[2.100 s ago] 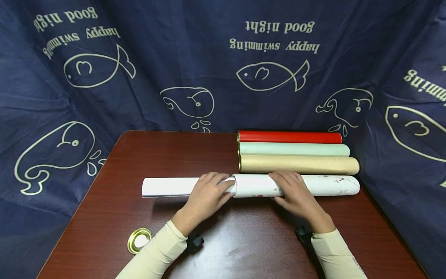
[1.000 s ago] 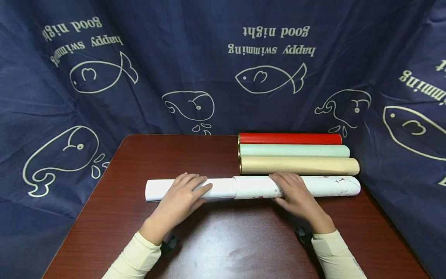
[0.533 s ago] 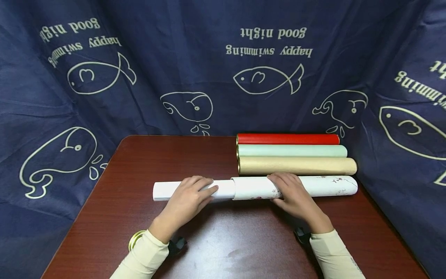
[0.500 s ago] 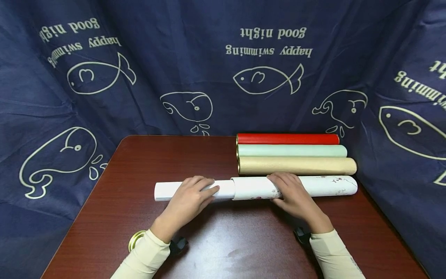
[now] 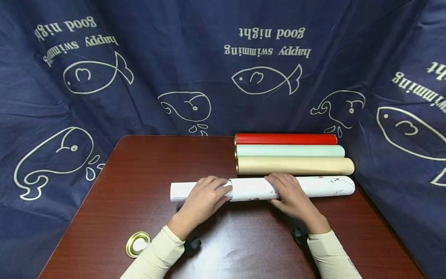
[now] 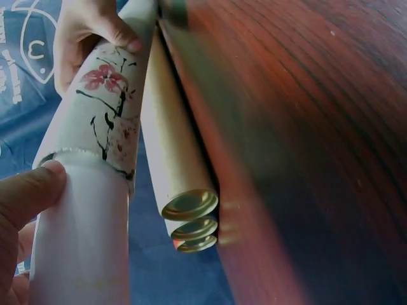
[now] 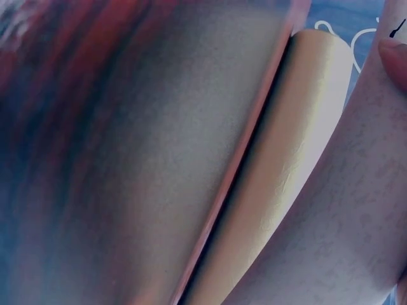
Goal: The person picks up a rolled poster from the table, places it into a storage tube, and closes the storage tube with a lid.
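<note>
A white tube [image 5: 313, 186] printed with blossoms lies across the table [image 5: 156, 155]. A rolled white paper [image 5: 181, 190] sticks out of its left mouth. My left hand [image 5: 209, 193] grips the roll right at the mouth, fingers curled over it. My right hand [image 5: 285, 192] wraps over the middle of the tube and holds it down. In the left wrist view my thumb [image 6: 25, 190] presses the paper roll [image 6: 82, 241] where it enters the flowered tube [image 6: 102, 108]. The right wrist view shows the white tube [image 7: 343, 241] close up.
Three closed tubes lie side by side just behind: tan [image 5: 296, 166], pale green [image 5: 289, 150], red [image 5: 285, 138]. Their gold end caps [image 6: 191, 204] show in the left wrist view. A gold lid [image 5: 138, 244] lies at the front left. Dark blue printed cloth [image 5: 209, 58] surrounds the table.
The paper roll has slid rightward, deeper into the white tube, so less of it sticks out. My left hand moved right up to the tube mouth. The right hand stayed put.
</note>
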A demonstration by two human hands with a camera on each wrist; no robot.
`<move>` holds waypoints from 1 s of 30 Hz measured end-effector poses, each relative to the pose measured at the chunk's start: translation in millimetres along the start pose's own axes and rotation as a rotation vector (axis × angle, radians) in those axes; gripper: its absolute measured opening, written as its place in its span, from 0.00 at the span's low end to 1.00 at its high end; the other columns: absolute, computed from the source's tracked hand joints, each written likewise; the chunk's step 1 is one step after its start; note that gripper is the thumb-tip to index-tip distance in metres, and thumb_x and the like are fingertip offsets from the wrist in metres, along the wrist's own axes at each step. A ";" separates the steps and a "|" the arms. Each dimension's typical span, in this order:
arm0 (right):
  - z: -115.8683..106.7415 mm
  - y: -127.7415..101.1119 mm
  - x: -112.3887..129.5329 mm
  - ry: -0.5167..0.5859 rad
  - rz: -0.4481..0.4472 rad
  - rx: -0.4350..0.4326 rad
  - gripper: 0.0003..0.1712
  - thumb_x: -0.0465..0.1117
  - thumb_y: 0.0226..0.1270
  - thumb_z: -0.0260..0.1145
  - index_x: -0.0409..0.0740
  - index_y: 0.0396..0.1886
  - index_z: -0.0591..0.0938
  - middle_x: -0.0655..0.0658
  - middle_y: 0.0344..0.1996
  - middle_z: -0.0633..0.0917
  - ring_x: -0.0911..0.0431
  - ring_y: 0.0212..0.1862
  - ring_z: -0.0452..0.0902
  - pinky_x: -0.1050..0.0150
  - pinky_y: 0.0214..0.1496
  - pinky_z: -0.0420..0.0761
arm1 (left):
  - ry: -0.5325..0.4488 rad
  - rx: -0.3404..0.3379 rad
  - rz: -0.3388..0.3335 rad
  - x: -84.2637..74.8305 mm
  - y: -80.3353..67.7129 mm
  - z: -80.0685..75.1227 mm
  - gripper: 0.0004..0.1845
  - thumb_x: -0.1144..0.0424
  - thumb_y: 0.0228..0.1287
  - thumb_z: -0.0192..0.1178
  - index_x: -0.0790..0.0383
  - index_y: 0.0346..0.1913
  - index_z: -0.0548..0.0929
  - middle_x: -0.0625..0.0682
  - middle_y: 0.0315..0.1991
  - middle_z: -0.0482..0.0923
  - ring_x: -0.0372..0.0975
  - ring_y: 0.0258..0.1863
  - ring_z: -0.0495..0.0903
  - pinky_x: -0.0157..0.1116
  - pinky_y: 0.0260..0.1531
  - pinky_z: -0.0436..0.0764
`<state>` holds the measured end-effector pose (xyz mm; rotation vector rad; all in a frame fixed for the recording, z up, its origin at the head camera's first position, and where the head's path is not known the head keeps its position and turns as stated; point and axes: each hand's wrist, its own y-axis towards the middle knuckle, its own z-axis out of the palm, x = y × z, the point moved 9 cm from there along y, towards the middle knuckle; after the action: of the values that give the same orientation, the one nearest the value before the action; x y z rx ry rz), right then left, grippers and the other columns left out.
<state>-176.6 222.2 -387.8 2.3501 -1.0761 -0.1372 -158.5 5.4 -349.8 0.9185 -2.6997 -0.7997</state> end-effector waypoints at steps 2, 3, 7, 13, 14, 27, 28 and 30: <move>-0.2 0.3 1.1 0.002 -0.004 -0.003 0.43 0.38 0.37 0.82 0.40 0.59 0.77 0.39 0.54 0.80 0.42 0.57 0.73 0.43 0.61 0.66 | 0.003 -0.001 -0.006 -1.1 1.1 0.0 0.17 0.57 0.58 0.73 0.53 0.50 0.86 0.50 0.51 0.82 0.44 0.51 0.79 0.44 0.50 0.79; -0.2 0.4 1.3 0.003 -0.004 -0.004 0.43 0.38 0.37 0.82 0.40 0.59 0.77 0.39 0.54 0.80 0.42 0.57 0.73 0.43 0.61 0.66 | 0.003 -0.003 -0.008 -1.5 1.5 -0.2 0.17 0.57 0.58 0.73 0.53 0.50 0.86 0.50 0.51 0.82 0.44 0.51 0.79 0.44 0.50 0.79; -1.4 0.7 1.7 -0.002 -0.002 -0.007 0.43 0.38 0.37 0.82 0.40 0.59 0.77 0.39 0.54 0.79 0.41 0.57 0.73 0.43 0.61 0.67 | 0.001 -0.011 -0.004 -3.5 2.5 -3.1 0.17 0.57 0.57 0.74 0.54 0.49 0.87 0.50 0.51 0.82 0.44 0.51 0.79 0.43 0.50 0.79; -4.0 0.7 2.4 0.009 -0.004 -0.019 0.44 0.38 0.37 0.82 0.40 0.60 0.77 0.39 0.54 0.79 0.41 0.57 0.73 0.43 0.61 0.66 | 0.041 0.010 0.039 -7.0 -5.1 -14.3 0.21 0.57 0.54 0.75 0.56 0.51 0.85 0.52 0.55 0.81 0.47 0.55 0.77 0.48 0.59 0.73; -4.2 0.9 2.3 0.011 -0.006 -0.021 0.44 0.38 0.37 0.82 0.40 0.60 0.77 0.39 0.54 0.79 0.41 0.57 0.73 0.42 0.60 0.67 | 0.058 0.015 0.044 -6.5 -7.7 -16.7 0.21 0.57 0.54 0.75 0.56 0.51 0.85 0.53 0.55 0.80 0.47 0.55 0.77 0.49 0.60 0.72; -4.6 -1.4 -1.0 0.006 0.007 -0.022 0.43 0.38 0.36 0.82 0.40 0.59 0.77 0.39 0.54 0.80 0.42 0.57 0.73 0.43 0.61 0.66 | 0.111 0.001 -0.013 22.3 -40.2 -47.7 0.31 0.55 0.46 0.80 0.55 0.56 0.83 0.58 0.59 0.77 0.52 0.58 0.74 0.54 0.59 0.72; -4.4 -1.5 -0.8 0.006 0.009 -0.021 0.43 0.38 0.36 0.82 0.40 0.59 0.77 0.40 0.53 0.80 0.42 0.57 0.73 0.43 0.61 0.66 | 0.113 -0.002 -0.015 23.4 -41.0 -48.5 0.30 0.56 0.46 0.80 0.56 0.56 0.84 0.58 0.58 0.78 0.52 0.57 0.75 0.54 0.57 0.73; -3.5 -1.6 -0.1 0.006 0.009 -0.020 0.43 0.38 0.36 0.82 0.40 0.58 0.77 0.40 0.53 0.80 0.42 0.57 0.73 0.44 0.61 0.66 | 0.116 -0.004 -0.015 24.8 -41.9 -48.7 0.28 0.57 0.48 0.79 0.56 0.55 0.84 0.57 0.56 0.79 0.51 0.55 0.76 0.51 0.54 0.75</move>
<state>-174.5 224.7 -385.6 2.3263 -1.0780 -0.1371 -140.6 -58.7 -331.8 0.9550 -2.5935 -0.7312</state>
